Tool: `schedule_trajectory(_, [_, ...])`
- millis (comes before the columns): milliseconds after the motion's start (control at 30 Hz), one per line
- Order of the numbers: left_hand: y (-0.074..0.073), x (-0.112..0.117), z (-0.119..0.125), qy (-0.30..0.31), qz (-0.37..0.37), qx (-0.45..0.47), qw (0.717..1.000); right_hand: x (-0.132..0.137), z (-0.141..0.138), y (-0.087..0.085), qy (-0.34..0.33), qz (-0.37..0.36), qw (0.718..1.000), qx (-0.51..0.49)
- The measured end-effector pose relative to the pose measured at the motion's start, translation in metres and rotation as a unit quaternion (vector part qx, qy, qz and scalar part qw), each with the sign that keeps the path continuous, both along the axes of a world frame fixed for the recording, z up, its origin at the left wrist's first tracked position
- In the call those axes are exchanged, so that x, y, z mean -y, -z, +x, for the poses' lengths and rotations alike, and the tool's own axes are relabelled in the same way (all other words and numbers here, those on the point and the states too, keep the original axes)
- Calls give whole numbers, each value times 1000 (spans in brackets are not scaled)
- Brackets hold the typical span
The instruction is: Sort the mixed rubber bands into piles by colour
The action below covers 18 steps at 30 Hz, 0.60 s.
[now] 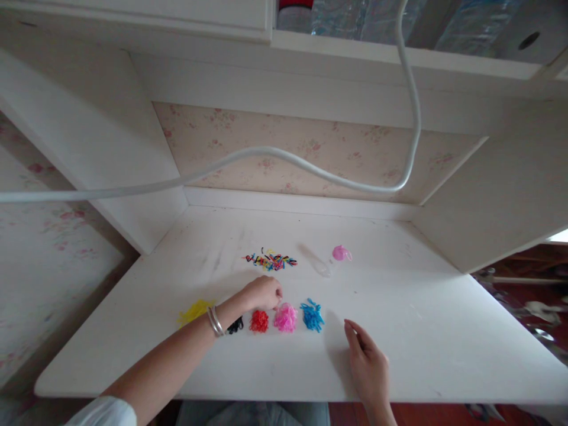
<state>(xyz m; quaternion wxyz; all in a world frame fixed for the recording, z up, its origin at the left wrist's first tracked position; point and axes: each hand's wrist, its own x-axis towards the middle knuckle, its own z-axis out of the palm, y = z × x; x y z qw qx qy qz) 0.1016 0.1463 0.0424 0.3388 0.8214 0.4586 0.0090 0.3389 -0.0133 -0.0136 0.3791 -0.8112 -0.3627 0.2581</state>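
My left hand [262, 292] reaches across the white desk [399, 331], fingers pinched together just above the pink pile [284, 318] of tiny rubber bands; what it pinches is too small to make out. A silver bangle sits on that wrist. In a row lie a yellow pile [195, 310], a black pile [235, 325], a red pile [259, 320], the pink pile and a blue pile [312, 315]. A mixed multicoloured heap [271, 260] lies farther back. My right hand [366, 362] rests on the desk right of the blue pile, fingers loosely extended, holding nothing.
A clear plastic bag with a pink blob [341, 253] lies behind the blue pile. A white cable [284, 157] hangs across the alcove in front of floral wallpaper. White side panels close in the desk left and right; a shelf runs overhead.
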Motion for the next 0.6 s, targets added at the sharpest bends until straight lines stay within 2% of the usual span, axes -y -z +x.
schedule_trajectory(167, [-22, 15, -29, -71, 57, 34, 995, 0, 1, 0, -7, 7, 1000, 13])
schedule_trajectory(233, [-29, 32, -47, -104, 75, 62, 990, 0, -3, -5, -22, -3, 999, 24])
schedule_trajectory(300, [-28, 55, -64, -182, 75, 141, 970, 1, -13, -13, -63, -29, 997, 40])
schedule_trajectory(367, [-16, 80, -80, -255, 69, 177, 948, 1, -27, -23, -135, -58, 987, 60])
schedule_trajectory(433, [2, 103, -94, -305, 77, 195, 929, -1, -44, -30, -211, -79, 971, 82])
schedule_trajectory(500, [21, 120, -106, -337, 83, 193, 918, -7, -59, -34, -268, -100, 952, 108])
schedule_trajectory(600, [40, 131, -119, -352, 98, 180, 913, -18, -71, -33, -298, -148, 930, 158])
